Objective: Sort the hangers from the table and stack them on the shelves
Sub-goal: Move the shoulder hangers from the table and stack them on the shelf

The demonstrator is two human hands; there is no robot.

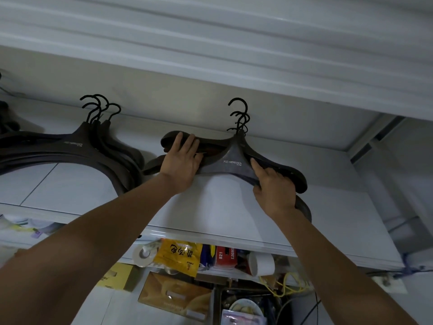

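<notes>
Here the stack of hangers, dark and broad-shouldered, lies flat on the white shelf. Its black hooks bunch together and point toward the back wall. The top hanger carries small white lettering at its neck. The lower hangers are fanned out a little, so their arm ends show on both sides.

The left hand rests palm down on the stack's left arm, fingers straight and slightly spread, gripping nothing. The right hand holds the stack's right arm: the index finger lies along the top face and the thumb hooks the lower edge, with the other fingers curled behind.

A second stack of the same dark hangers lies on the same shelf to the left, near the first but apart from it, hooks also toward the wall.

Below, a lower shelf holds a yellow packet, a roll of tape just beside it, a red box, a white cup on its side and a yellow cable.
</notes>
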